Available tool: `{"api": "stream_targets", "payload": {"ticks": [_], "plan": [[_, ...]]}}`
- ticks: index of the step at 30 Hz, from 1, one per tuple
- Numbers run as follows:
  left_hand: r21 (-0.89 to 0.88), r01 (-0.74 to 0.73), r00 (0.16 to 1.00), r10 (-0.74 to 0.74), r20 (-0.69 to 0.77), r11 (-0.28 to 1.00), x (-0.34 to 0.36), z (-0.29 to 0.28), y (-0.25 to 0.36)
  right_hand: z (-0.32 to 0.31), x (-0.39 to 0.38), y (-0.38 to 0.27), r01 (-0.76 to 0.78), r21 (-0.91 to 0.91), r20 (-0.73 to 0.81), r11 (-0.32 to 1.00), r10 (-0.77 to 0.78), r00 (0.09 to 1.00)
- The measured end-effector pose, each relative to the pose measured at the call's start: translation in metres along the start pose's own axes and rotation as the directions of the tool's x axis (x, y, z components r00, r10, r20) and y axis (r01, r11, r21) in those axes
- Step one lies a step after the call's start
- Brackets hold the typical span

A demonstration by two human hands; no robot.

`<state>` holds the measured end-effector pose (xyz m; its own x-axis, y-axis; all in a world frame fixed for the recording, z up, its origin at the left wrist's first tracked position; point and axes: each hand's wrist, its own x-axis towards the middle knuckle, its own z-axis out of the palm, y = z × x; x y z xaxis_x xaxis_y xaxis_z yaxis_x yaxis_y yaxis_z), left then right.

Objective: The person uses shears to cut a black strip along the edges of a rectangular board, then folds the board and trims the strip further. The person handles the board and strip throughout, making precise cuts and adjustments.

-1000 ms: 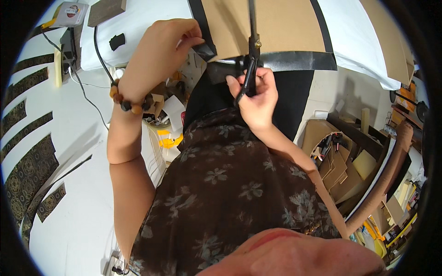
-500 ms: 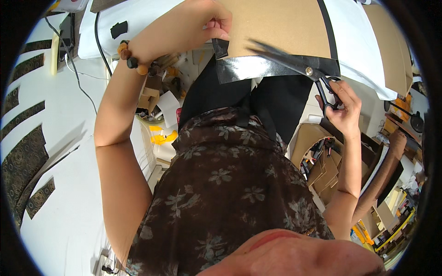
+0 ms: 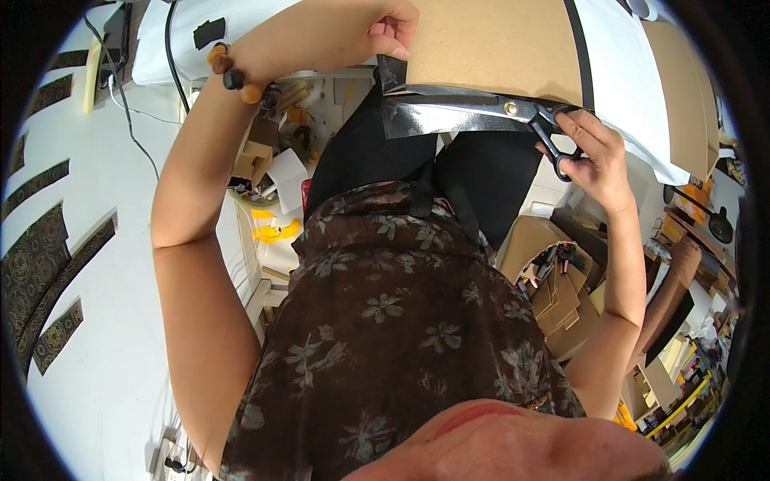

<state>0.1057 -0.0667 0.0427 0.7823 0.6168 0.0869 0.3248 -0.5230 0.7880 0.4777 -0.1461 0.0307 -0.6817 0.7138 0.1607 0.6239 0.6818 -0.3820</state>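
At the tan board (image 3: 497,48), the right hand (image 3: 597,160) grips black scissors (image 3: 521,111) while the left hand (image 3: 357,30) pinches black edging (image 3: 391,74).

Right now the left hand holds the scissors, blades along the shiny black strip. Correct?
Wrong hand: the head view shows the right hand holding the scissors, blades along the shiny black strip.

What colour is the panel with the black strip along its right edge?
Plain tan; the panel shows best in the head view, the only one.
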Motion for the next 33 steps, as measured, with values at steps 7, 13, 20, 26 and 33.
{"api": "stream_targets", "payload": {"ticks": [7,13,20,26,33], "plan": [[-0.035,0.033,0.999,-0.033,0.017,0.999,0.0,-0.001,0.001,-0.018,0.022,0.017,0.232,-0.153,0.101,0.961,-0.218,0.971],[-0.002,-0.012,1.0,0.012,0.006,1.0,0.001,-0.001,-0.002,-0.012,0.023,0.031,0.312,-0.2,0.114,0.929,-0.294,0.949],[-0.009,0.043,0.999,-0.042,0.026,0.999,0.003,0.0,-0.003,-0.004,0.02,0.036,0.336,-0.184,0.089,0.924,-0.325,0.942],[-0.003,0.031,0.999,-0.031,0.028,1.0,0.002,-0.002,0.001,-0.002,0.022,0.038,0.342,-0.184,0.08,0.921,-0.333,0.939],[-0.006,0.073,0.996,-0.073,0.048,0.997,0.004,-0.002,-0.002,0.0,0.021,0.039,0.347,-0.18,0.081,0.92,-0.338,0.938]]}}
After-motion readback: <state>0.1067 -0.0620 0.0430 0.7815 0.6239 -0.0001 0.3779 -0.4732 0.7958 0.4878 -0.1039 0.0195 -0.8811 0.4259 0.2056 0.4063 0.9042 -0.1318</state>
